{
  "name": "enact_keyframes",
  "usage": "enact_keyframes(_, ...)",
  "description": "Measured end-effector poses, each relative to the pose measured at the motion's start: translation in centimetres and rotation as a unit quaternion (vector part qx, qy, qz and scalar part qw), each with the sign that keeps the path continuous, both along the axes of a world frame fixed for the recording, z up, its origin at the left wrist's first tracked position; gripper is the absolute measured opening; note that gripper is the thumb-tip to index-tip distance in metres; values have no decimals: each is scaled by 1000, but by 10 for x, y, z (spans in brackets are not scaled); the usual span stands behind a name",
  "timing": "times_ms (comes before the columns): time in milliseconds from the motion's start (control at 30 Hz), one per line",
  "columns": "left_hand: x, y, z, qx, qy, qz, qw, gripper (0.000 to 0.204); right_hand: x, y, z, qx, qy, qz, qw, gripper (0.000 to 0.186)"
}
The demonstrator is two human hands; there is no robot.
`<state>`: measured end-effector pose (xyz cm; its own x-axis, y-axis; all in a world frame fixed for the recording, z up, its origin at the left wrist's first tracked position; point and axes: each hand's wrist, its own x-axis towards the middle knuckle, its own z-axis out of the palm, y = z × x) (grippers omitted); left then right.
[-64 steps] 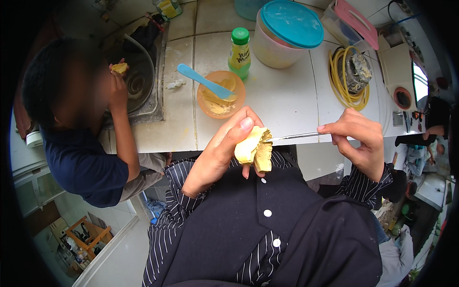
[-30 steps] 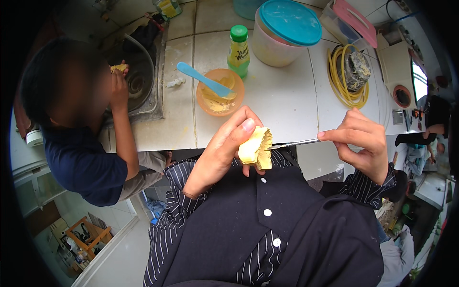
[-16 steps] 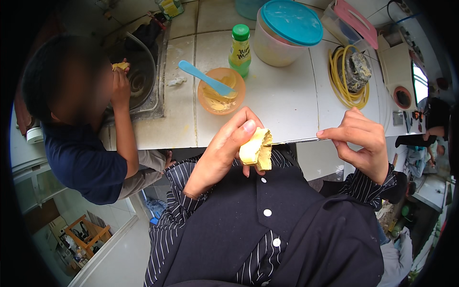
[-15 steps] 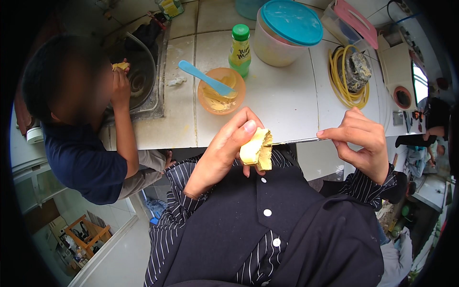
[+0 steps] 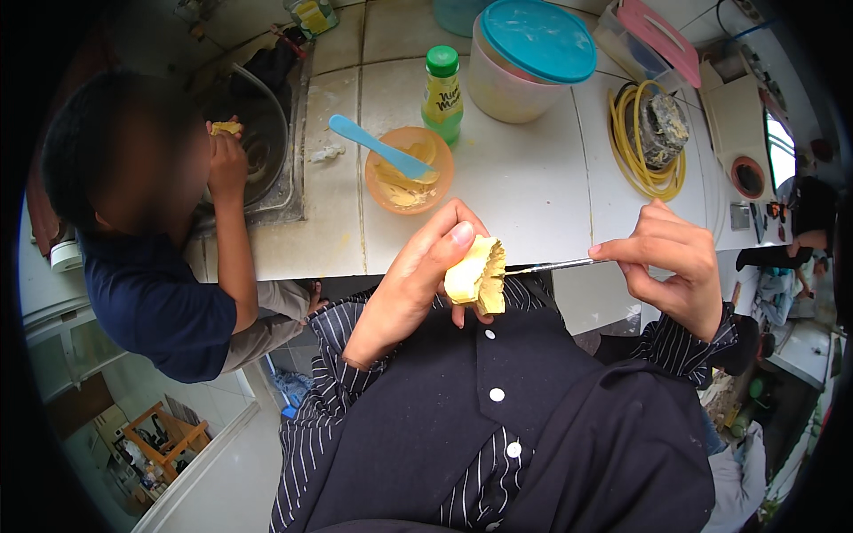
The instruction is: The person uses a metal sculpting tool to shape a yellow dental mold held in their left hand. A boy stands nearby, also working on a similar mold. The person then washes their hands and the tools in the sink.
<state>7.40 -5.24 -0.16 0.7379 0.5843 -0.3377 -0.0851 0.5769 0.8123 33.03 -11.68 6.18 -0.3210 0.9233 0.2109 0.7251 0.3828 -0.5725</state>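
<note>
My left hand [image 5: 415, 280] grips a yellow lump [image 5: 471, 271] of some soft-looking material with a rough, crumbly right side. My right hand [image 5: 662, 266] pinches a thin metal tool [image 5: 555, 265] between its fingers, with the tool's tip at the rough side of the lump. Just beyond both hands, on the tiled counter [image 5: 524, 209], an orange bowl [image 5: 382, 191] holds pale yellow paste and a light blue spatula [image 5: 364, 135]. A green-capped bottle [image 5: 442, 102] stands behind the bowl.
At left, a person [image 5: 164, 311] in dark blue holds a yellow piece over a sink [image 5: 262, 160]. At the back are a lidded tub [image 5: 515, 98] and a pink-lidded box [image 5: 666, 44]; at right, a coiled yellow hose [image 5: 622, 151] around a grimy object [image 5: 662, 133].
Compared with about two seconds ago, the lump is slightly turned and my right hand sits a little further right and lower. Over the last second both hands have barely moved.
</note>
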Motion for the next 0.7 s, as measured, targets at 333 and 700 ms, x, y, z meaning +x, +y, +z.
enact_keyframes(333,-1,1,-2,5,1,-9,1000,41,0,-1,3,-11,1,7,1000,37)
enact_keyframes(700,0,2,-3,-5,4,-1,1000,44,-2,0,2,15,-4,-15,1000,36)
